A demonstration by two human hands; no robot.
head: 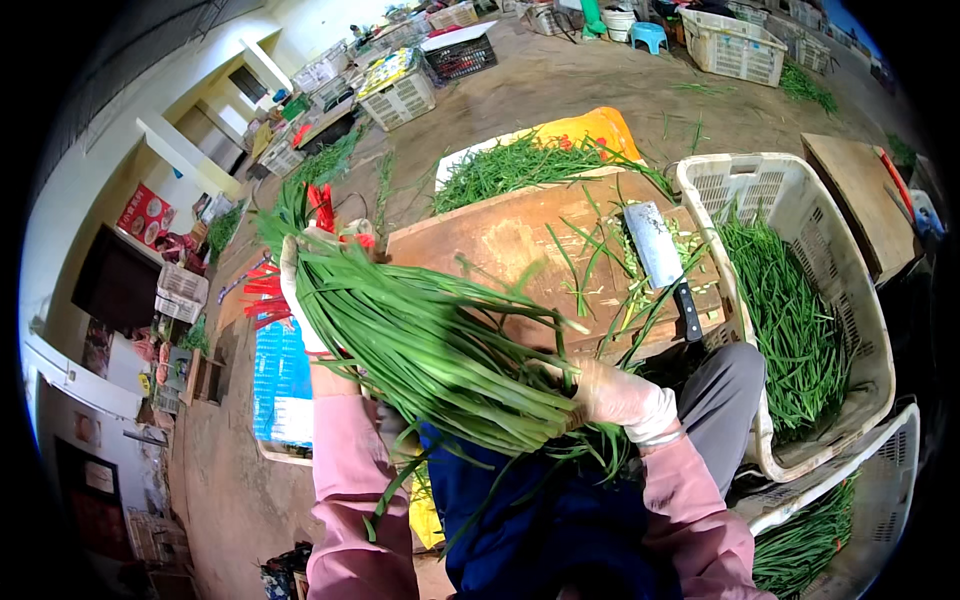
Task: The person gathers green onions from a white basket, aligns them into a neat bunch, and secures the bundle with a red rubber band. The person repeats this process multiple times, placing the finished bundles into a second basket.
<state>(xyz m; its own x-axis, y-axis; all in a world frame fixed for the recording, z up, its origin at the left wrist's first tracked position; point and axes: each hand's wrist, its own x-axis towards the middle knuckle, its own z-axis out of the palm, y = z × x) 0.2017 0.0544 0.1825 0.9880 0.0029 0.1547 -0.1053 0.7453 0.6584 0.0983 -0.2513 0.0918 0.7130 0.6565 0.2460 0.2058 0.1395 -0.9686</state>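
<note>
A large bunch of long green garlic chives [442, 337] lies across my lap between both gloved hands. My left hand [296, 277] grips it near the leafy end, its fingers partly hidden by leaves. My right hand [619, 397] is at the pale stem end, thumb and fingers against the stems. Beyond the bunch is a wooden cutting board [487, 232] with loose leaves and cut stem ends. A cleaver [654, 244] with a black handle rests on its right side. Red ties [270, 292] hang beside my left hand.
At the right, a white plastic crate [881, 375] holds chives, with another crate [907, 465] below it. Behind the board, trimmings [510, 169] lie on an orange and white sack [611, 127]. A blue-covered crate [281, 375] stands left. More crates and a blue stool [649, 34] stand farther back.
</note>
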